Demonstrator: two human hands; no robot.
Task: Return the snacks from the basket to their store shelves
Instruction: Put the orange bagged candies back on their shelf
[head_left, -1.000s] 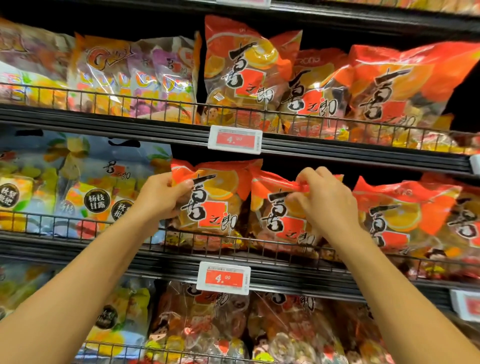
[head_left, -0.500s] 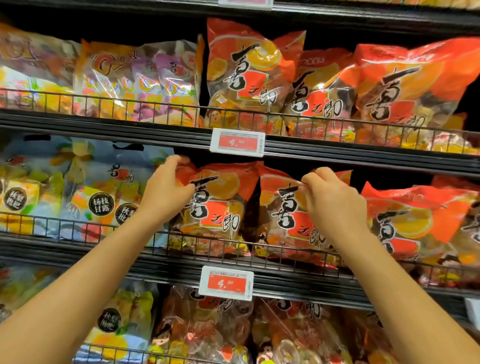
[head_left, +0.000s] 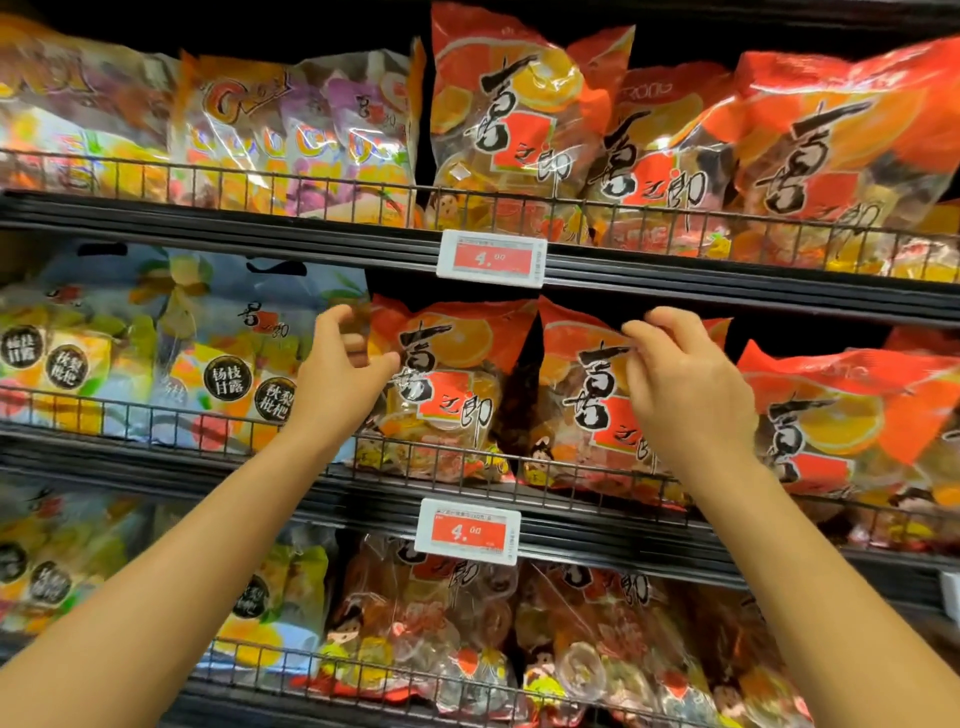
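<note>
While both arms reach up to the middle shelf (head_left: 727, 306), the person's left hand (head_left: 340, 379) sits at the left edge of an orange snack bag (head_left: 447, 384). Its fingers are loosely curled and spread, the thumb tip touching the bag's front near the black lettering; the grip is relaxed and closes on nothing. The right hand (head_left: 685, 389) is on the neighbouring orange bag (head_left: 582, 405), thumb and fingertips pinching that bag's top edge.

Both bags stand upright, side by side, behind the wire rail (head_left: 426, 457) of the middle shelf, with a dark gap between them. Just right of them stands a third orange bag (head_left: 841, 415) of the same kind. To the left, on the same shelf, are pale blue bags (head_left: 208, 353) with round black labels.

A white and red price tag (head_left: 491, 259) reading 4.00 hangs on the shelf edge above the two bags, and another price tag (head_left: 467, 531) hangs below them. The upper shelf carries more orange bags (head_left: 509, 119) and, left of them, multicoloured bags (head_left: 311, 130). The lowest shelf holds clear bags (head_left: 441, 639) of wrapped sweets.
</note>
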